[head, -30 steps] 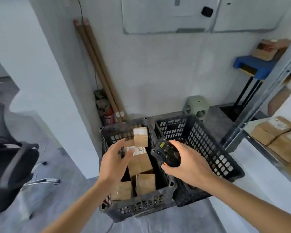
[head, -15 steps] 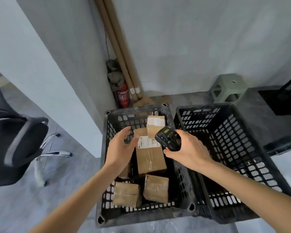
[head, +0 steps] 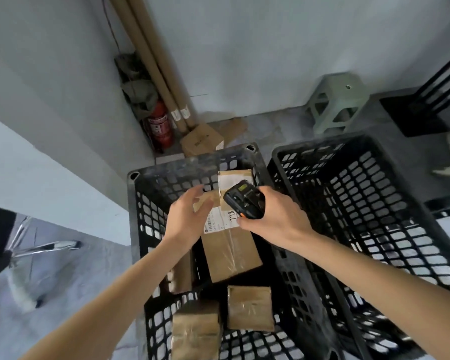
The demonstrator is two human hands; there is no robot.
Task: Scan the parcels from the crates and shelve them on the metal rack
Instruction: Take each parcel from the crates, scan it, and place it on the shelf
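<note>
A black left crate (head: 138, 219) holds several brown cardboard parcels. The largest parcel (head: 231, 250) lies in its middle with a white label (head: 220, 219) facing up. My left hand (head: 186, 219) hovers with spread fingers over the parcel's left far corner, fingertips at its edge. My right hand (head: 273, 219) grips a black handheld scanner (head: 244, 200) held just above the label. Two smaller parcels (head: 250, 307) (head: 195, 331) lie at the crate's near end. Another parcel (head: 234, 175) stands at the far wall of the crate.
A second black crate (head: 369, 229) stands right of the first, with no parcels showing in it. Behind are cardboard tubes (head: 151, 61), a red extinguisher (head: 160, 126), a flat box (head: 202, 139) and a green stool (head: 335, 100). A chair base (head: 37, 248) is at left.
The view has tilted down and come closer over the crates. Both hands have lowered toward the large parcel, the scanner now just above its label.
</note>
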